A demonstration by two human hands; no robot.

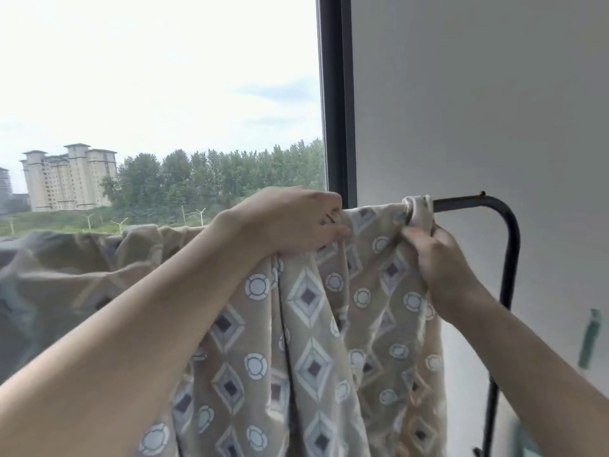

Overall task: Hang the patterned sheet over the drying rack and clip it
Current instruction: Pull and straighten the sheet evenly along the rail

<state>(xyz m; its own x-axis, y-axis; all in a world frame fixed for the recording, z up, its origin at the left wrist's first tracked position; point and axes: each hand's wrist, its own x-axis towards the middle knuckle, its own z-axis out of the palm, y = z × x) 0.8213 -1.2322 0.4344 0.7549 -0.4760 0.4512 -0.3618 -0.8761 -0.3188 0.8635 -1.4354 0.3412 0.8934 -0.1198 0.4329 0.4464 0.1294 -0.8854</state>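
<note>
The patterned sheet (306,324) is already up on the drying rack (507,245). It hangs over the top bar and falls down in long folds toward the person. The sheet is tan with diamonds and little circles on it. To the left it runs along the bar in a soft, lumpy line in front of the window (158,127).

So the hanging part looks mostly done. The cloth is still bunched near the right end, and some bare bar shows past it, before the rack bends down.

The left hand (290,222) sits on top of the sheet at the bar. Its fingers curl down and pinch the cloth. A thin dark thing shows by the fingers. It may be a clip, but it is too small to tell.

The right hand (435,255) is just below the bar, near the right edge of the sheet. Its fingers are curled and grip a fold of cloth. Right above that hand, the edge of the sheet is rolled around the bar in a small lump.

I think the 2 hands are tidying this end or getting it ready for a clip. I cannot see any clip plainly on the sheet, so the clipping looks like it is still left to do. A green thing (590,338) hangs by the wall (478,94) on the right, but it is too blurry to name.
</note>
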